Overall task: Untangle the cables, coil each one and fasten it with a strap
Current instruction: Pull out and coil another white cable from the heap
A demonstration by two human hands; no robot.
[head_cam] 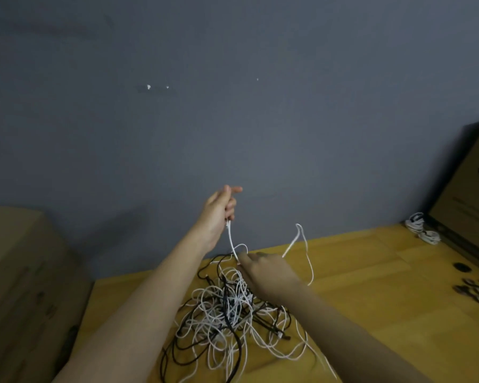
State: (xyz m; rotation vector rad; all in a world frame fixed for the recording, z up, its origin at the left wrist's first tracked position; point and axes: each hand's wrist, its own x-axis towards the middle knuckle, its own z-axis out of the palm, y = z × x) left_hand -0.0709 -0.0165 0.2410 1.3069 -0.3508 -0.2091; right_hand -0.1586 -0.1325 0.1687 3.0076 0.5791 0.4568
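left hand (219, 214) is gripping white cable (231, 239) | right hand (266, 275) is pinching it | tangle (227, 313) is lying on table (371, 313)

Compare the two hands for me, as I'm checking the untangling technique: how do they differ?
The left hand is raised above the table, gripping a white cable; the right hand sits lower, at the cable tangle. The left hand's fingers curl round the cable; the right hand pinches it lower down. Both hold the same cable.
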